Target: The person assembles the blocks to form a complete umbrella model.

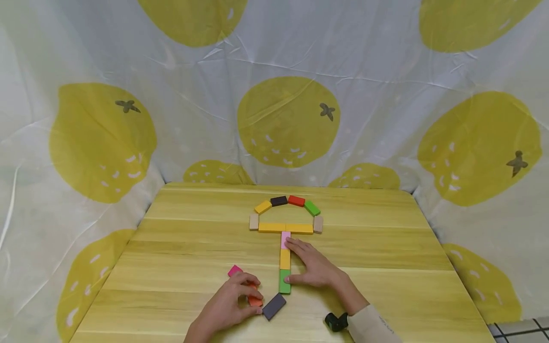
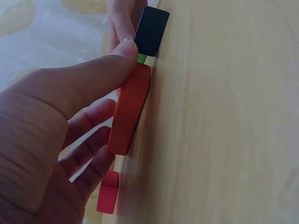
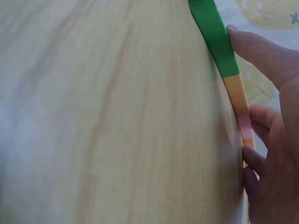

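Observation:
My left hand (image 1: 231, 301) curls around an orange-red block (image 2: 130, 109), fingers behind it and thumb over its near end; they partly hide it. The thumb tip meets a dark grey block (image 1: 274, 306) lying slanted below the block column. My right hand (image 1: 318, 267) rests along that column, its fingers fairly straight. Its fingertips touch the pink block (image 1: 286, 239) and its thumb touches the green block (image 1: 285, 281). A yellow block (image 1: 285, 259) sits between those two. Left of the left hand lies a magenta block (image 1: 234, 270).
Above the column, two long yellow blocks (image 1: 272, 227) form a crossbar. An arch of several blocks, including a red block (image 1: 296, 200), tops it. A black object (image 1: 336, 322) is at the right wrist. The wooden table (image 1: 386, 238) meets a lemon-print cloth (image 1: 377, 119) behind.

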Available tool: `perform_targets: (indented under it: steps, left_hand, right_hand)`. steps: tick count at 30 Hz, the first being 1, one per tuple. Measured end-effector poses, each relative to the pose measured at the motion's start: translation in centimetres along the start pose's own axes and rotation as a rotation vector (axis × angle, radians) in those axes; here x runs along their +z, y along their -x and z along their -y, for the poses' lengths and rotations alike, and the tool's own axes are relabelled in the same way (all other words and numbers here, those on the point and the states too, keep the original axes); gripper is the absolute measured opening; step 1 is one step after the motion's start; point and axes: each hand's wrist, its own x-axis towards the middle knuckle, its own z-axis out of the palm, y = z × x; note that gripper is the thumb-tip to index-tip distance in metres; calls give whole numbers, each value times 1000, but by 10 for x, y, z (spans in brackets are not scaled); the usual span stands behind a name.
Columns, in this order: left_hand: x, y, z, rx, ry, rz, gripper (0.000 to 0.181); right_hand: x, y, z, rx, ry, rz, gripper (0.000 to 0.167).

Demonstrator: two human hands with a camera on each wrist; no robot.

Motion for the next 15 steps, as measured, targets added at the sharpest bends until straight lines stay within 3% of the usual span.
perform_targets:
  steps: [15]
  left_hand:
    - [2,2,0,21,21,18,13]
  right_hand:
    - [2,0,-3,-11,-2,-12,101]
